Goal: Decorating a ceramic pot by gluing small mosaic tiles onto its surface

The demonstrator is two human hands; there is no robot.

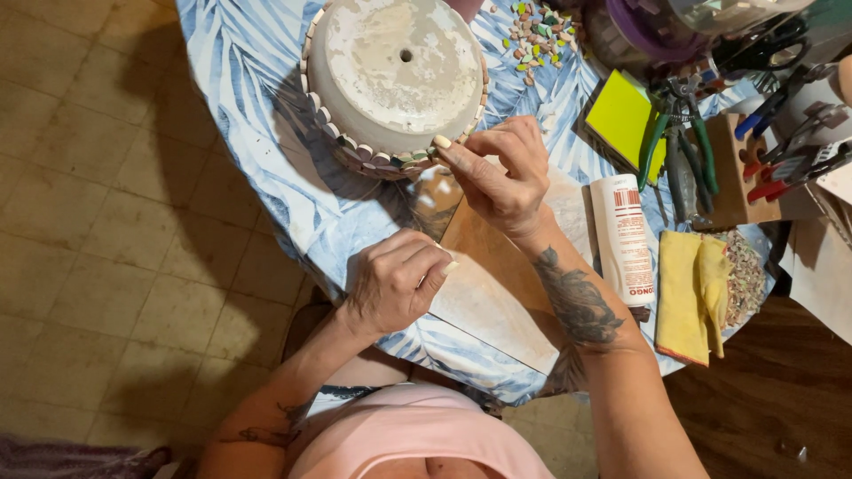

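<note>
Tile-setting step: right hand [501, 173] fingers pinch a mosaic piece [441, 141] against the upturned pot [395, 71] rim; left hand [395, 279], fingers curled together, rests on the desk [257, 106].

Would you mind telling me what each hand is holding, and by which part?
The right hand pinches a small pale mosaic tile by its end against the upturned pot. Left hand: closed, contents unclear.

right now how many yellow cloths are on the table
2: one yellow cloth lies flat beside the glue tube; the second is draped alongside it, over the bag of mosaic chips. More could be hidden.
</note>
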